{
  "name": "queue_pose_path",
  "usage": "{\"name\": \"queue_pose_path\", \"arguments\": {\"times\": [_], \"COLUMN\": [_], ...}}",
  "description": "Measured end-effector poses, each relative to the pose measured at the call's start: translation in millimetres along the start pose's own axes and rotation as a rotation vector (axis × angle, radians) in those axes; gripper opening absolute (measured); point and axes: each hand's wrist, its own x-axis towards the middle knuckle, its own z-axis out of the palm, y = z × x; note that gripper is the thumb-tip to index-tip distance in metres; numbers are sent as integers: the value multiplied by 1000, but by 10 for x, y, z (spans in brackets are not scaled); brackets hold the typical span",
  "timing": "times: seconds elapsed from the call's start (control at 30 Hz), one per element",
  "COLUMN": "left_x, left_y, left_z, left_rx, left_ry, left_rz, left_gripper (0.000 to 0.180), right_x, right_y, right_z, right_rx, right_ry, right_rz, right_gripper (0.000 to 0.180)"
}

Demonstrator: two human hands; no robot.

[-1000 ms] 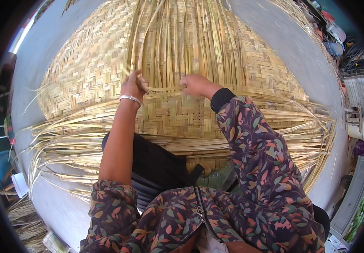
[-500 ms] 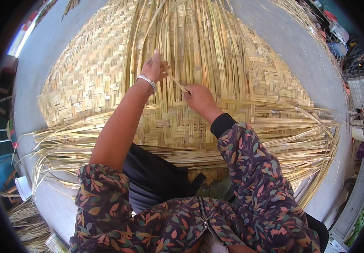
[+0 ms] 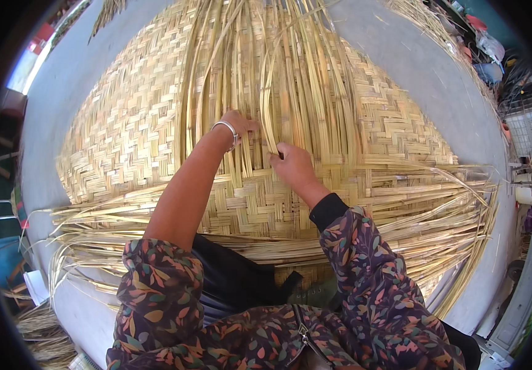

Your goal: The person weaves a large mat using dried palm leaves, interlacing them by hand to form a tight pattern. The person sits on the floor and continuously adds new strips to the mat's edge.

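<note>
Head camera looks down on a person seated on a large pale-yellow woven bamboo-strip mat (image 3: 155, 123) that covers most of a grey concrete floor (image 3: 401, 55).

Just beyond both hands, the weave stops and a broad band of loose, unwoven bamboo strips (image 3: 290, 68) runs away from the person. To either side of the hands and back toward the knees the mat is already plaited in a tight herringbone, so I would judge a good share is done, with that middle band left to weave. More free strip ends (image 3: 438, 209) fan out sideways below the right forearm and on the left too, so the edges look unfinished.

The left hand (image 3: 236, 123), with a silver bangle (image 3: 229, 131) at the wrist, lies fingers down among the loose strips, lightly curled; whether it pinches one I cannot tell. The right hand (image 3: 292, 165), just beside it, is mostly closed, thumb and fingers nipping a single thin strip (image 3: 266, 117) that curves up and away from it.

The mat itself looks dry, stiff and springy, the strips flat and narrow, some greener, some straw-coloured. Both sleeves are of dark leaf-patterned fabric (image 3: 371, 290), the left one pushed up.
</note>
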Motion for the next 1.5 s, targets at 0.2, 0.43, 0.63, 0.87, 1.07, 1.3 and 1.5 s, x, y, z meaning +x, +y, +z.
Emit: {"name": "queue_pose_path", "arguments": {"times": [0.2,0.43,0.63,0.87,1.07,1.3,1.5], "left_x": [-234,-345,-440,-540,-823,-964,-1299], "left_y": [13,-163,-295,-565,-787,-1151,-1253], "left_z": [60,10,27,194,44,-495,-1071], "left_rx": [-226,-881,-1191,-1605,-1514,-1586,-1450], "left_ry": [38,-309,-59,72,80,297,225], "left_rz": [-6,190,249,152,147,65,165], "left_gripper": [38,45,41,36,18,25,17], "right_x": [51,92,341,511,384,76,-151], "right_y": [64,144,145,182,142,5,165], "right_z": [2,75,-67,-48,-25,-26,-41], "right_rx": [-6,-100,-76,64,-177,-355,-520], "right_ry": [-21,-73,-417,-629,-451,-216,-204], "right_rz": [36,-167,-59,81,-119,-264,-416], "right_gripper": [21,22,20,19,24,22,28]}}
